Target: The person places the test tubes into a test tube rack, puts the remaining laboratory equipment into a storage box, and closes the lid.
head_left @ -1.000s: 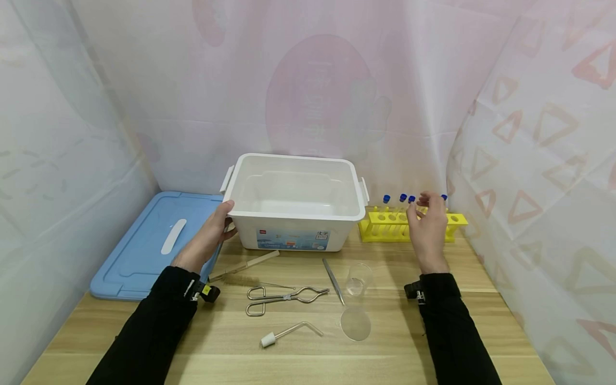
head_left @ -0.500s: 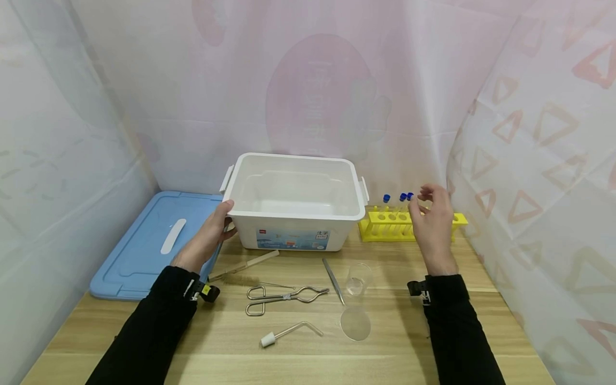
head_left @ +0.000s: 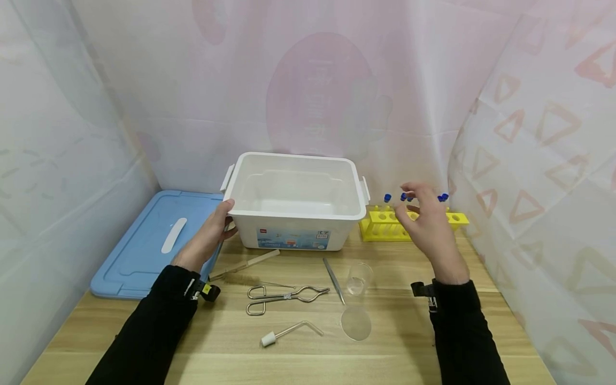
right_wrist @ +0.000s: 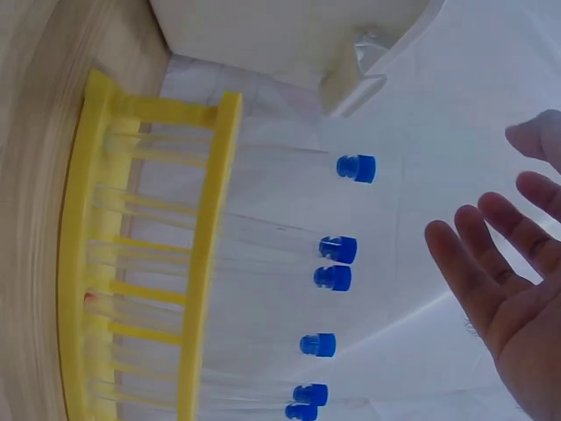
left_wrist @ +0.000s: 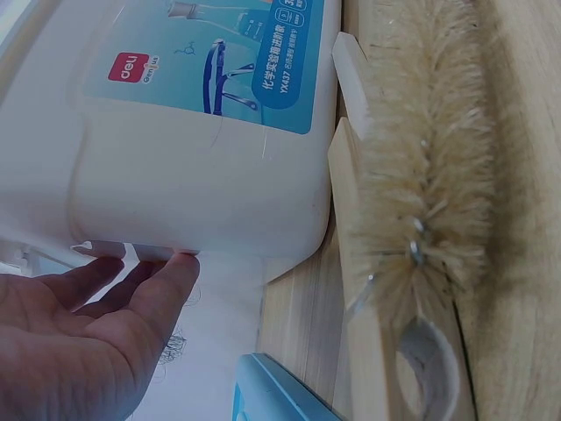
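Note:
My left hand [head_left: 204,240] rests at the front left corner of a white plastic storage box [head_left: 292,184], thumb at the rim. In the left wrist view, its fingers [left_wrist: 158,303] touch the box's outer wall. My right hand [head_left: 430,230] is raised over a yellow test tube rack [head_left: 385,218], holding nothing. Seen in the right wrist view, its fingers [right_wrist: 465,272] are spread, apart from the blue caps [right_wrist: 356,168]. Several clear test tubes [right_wrist: 272,232] stand in the rack, some leaning slightly. In the head view my right hand hides part of the rack.
A blue lid [head_left: 130,251] lies left of the box. In front lie a wooden clamp [head_left: 260,260], a bristle brush [head_left: 243,279], crucible tongs [head_left: 289,295], tweezers [head_left: 334,280], a clear beaker [head_left: 359,279], a round flat disc [head_left: 356,323] and a bent glass tube with white stopper [head_left: 269,339].
My right hand shifts slightly right, then its fingers swing left and spread over the rack, leaving the blue caps on its right visible. My left hand and the box stay put.

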{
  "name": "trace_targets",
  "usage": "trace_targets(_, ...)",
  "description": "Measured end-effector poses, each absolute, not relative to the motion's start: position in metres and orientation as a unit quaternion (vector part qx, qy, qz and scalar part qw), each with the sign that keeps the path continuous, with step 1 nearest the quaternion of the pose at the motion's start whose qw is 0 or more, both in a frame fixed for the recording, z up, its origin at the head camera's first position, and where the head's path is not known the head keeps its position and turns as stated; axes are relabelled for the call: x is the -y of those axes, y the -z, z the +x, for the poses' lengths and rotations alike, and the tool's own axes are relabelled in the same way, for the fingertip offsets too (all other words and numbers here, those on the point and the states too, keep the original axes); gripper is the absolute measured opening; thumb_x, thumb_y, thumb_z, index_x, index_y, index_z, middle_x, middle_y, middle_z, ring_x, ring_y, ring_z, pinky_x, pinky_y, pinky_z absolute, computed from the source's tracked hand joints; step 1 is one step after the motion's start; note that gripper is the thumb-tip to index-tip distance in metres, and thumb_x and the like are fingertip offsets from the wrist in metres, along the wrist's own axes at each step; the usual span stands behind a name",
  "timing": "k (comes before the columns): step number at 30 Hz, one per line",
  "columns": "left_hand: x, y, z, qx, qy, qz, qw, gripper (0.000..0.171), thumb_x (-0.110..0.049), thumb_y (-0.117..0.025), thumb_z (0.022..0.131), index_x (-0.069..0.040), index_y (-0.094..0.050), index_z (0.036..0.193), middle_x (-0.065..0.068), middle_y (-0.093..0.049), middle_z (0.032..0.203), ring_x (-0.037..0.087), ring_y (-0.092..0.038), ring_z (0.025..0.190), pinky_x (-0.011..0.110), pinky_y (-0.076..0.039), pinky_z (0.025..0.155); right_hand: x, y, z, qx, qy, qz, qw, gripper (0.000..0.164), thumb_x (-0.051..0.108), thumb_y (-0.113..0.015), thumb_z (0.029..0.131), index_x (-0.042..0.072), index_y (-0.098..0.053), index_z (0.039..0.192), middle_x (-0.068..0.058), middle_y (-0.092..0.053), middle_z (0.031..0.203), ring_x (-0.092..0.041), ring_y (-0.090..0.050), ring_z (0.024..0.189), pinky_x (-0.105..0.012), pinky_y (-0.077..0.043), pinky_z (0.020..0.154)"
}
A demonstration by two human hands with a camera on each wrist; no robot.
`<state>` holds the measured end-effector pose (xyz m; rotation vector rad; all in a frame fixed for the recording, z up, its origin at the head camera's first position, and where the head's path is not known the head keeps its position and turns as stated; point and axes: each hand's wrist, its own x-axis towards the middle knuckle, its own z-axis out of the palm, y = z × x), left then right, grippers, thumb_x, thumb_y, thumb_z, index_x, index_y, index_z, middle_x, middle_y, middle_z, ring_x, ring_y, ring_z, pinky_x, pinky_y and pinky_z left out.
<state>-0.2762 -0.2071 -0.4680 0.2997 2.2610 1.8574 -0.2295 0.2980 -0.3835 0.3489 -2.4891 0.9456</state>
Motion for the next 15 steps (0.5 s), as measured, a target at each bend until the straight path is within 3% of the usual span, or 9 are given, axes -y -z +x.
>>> trace_targets(7,0.207,0.468,-0.276,-0.768,-0.626,0.099,0.096,0.089,-0.069,-0.025,0.121,-0.017,-0.008,0.191,0.025,-0.008,0.197,0.052,-0.007,0.186,0.076,-0.023,0.152,-0.29,0.371,-0.218,0.934,-0.294,0.169,0.117,0.044,0.014,-0.075,0.116,0.0,-0.061,0.155,-0.025,-0.065,0.158,-0.051,-0.065,0.145,-0.074,-0.064,0.121)
trace_targets(15,0.207,0.468,-0.276,-0.769,-0.625,0.096,0.096,0.09,-0.07,-0.025,0.12,-0.016,-0.008,0.191,0.026,-0.008,0.197,0.052,-0.007,0.186,0.075,-0.023,0.152,-0.283,0.365,-0.21,0.948,-0.258,0.186,0.016,0.033,0.021,-0.077,0.116,0.006,-0.068,0.144,-0.021,-0.075,0.146,-0.047,-0.074,0.138,-0.071,-0.066,0.116)
